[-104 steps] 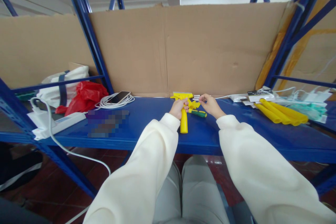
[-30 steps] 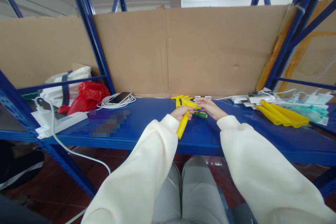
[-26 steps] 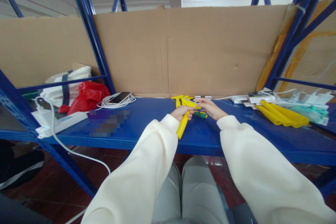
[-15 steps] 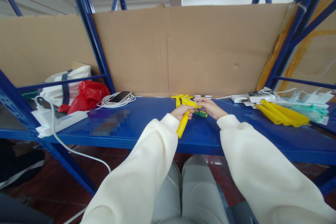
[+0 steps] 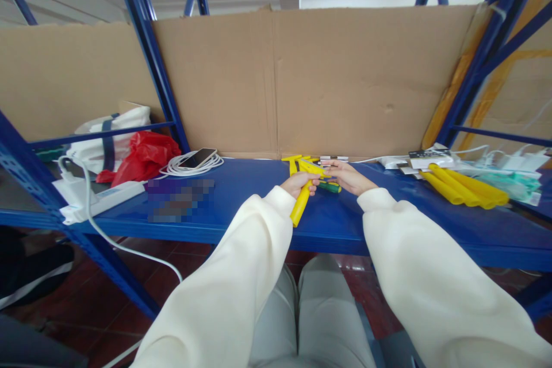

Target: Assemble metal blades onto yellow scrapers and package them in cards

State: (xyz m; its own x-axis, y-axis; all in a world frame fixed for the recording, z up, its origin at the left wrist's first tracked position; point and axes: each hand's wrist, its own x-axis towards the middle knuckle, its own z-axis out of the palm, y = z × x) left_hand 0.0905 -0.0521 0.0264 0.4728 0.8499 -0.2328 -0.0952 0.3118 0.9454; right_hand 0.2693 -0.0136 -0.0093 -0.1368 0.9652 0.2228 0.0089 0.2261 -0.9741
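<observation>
My left hand (image 5: pixel 296 184) is wrapped round a yellow tube (image 5: pixel 301 210), whose lower end slants toward the shelf's front edge. A flat yellow piece (image 5: pixel 311 168) extends above that hand toward my right fingers; whether it is joined to the tube I cannot tell. My right hand (image 5: pixel 348 177) has its thumb and fingers closed together at the tip of the yellow piece, and what they pinch is too small to make out. Under the hands lies a green-and-yellow handle (image 5: pixel 332 187), like a screwdriver's. More yellow parts (image 5: pixel 292 159) are just behind.
On the blue shelf (image 5: pixel 245 184), several yellow tubes (image 5: pixel 463 185) lie at right beside white boxes (image 5: pixel 429 158). To the left are a phone (image 5: pixel 200 157) on a coiled white cable (image 5: pixel 176 169), a red bag (image 5: pixel 149 156) and a power strip (image 5: pixel 107 201). Cardboard (image 5: pixel 345 80) stands behind.
</observation>
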